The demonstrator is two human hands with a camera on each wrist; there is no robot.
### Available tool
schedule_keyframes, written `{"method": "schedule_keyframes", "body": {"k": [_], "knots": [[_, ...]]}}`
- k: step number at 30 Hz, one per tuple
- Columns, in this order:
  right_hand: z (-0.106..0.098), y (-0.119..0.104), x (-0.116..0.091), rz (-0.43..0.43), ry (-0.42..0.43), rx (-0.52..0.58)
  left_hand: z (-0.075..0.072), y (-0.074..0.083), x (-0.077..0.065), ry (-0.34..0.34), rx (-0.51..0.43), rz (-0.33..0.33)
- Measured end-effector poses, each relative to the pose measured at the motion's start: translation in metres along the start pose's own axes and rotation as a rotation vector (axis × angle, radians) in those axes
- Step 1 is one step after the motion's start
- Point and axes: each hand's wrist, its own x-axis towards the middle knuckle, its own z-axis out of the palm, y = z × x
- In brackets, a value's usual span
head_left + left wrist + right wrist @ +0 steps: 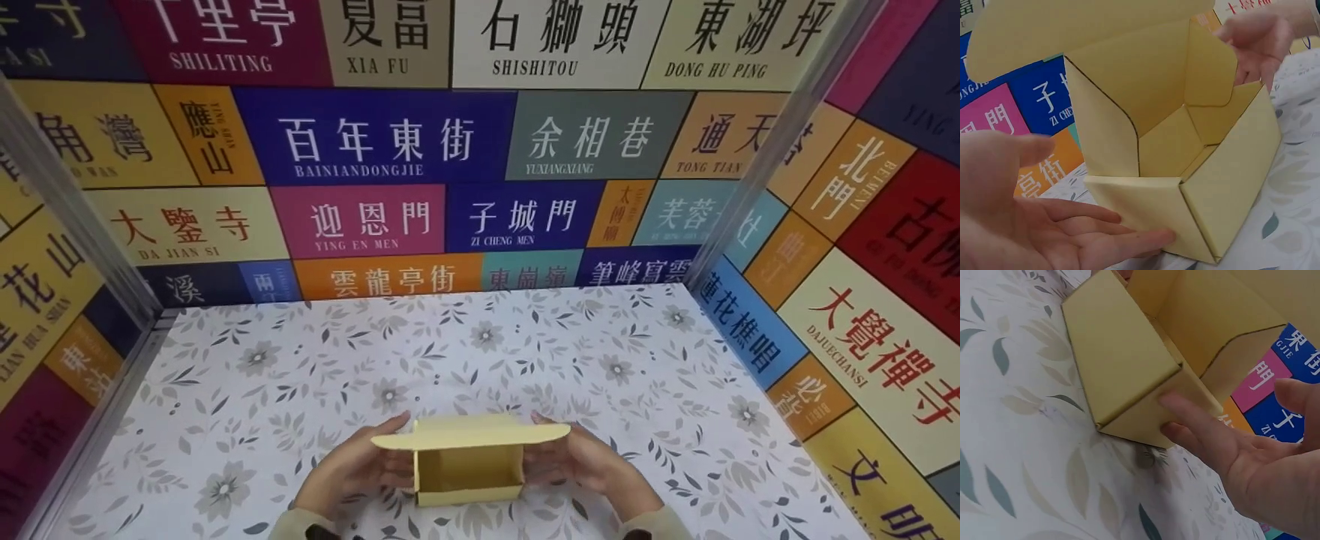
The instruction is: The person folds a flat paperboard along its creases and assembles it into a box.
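A pale yellow cardboard box [469, 496] stands on the flowered tabletop with its lid raised and its inside showing bare. In the head view its lid flap [472, 433] spreads wide above the opening. My left hand [361, 466] lies along the box's left end; in the left wrist view its nearly straight fingers [1100, 239] touch that end wall, thumb held apart. My right hand [581, 457] is at the opposite end. In the right wrist view its extended fingers [1196, 419] touch the right end wall, with the thumb away from the cardboard.
A white tabletop [315, 352] printed with grey flowers and leaves lies under the box. Panels of colourful place-name signs [375, 139] rise behind it and on both sides. Clear corner strips [780, 142] join the panels.
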Motion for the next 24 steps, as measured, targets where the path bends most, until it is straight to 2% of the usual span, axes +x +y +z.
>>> {"method": "schedule_keyframes", "body": {"k": [5, 10, 13, 18, 24], "knots": [[-0.005, -0.017, 0.006, 0.089, -0.100, -0.041, 0.002, 0.006, 0.005, 0.008, 0.043, 0.009], [-0.008, -0.025, 0.013, 0.099, -0.148, -0.120, 0.002, 0.004, 0.006, 0.017, 0.031, 0.029], [-0.008, -0.025, 0.018, 0.106, -0.102, -0.179, 0.003, 0.003, 0.004, 0.072, 0.065, 0.027], [-0.005, -0.022, 0.023, 0.105, -0.033, -0.228, 0.008, 0.000, 0.004, 0.190, 0.176, 0.019], [-0.001, -0.017, 0.022, 0.107, 0.006, -0.204, 0.016, -0.007, 0.006, 0.219, 0.229, 0.049]]}}
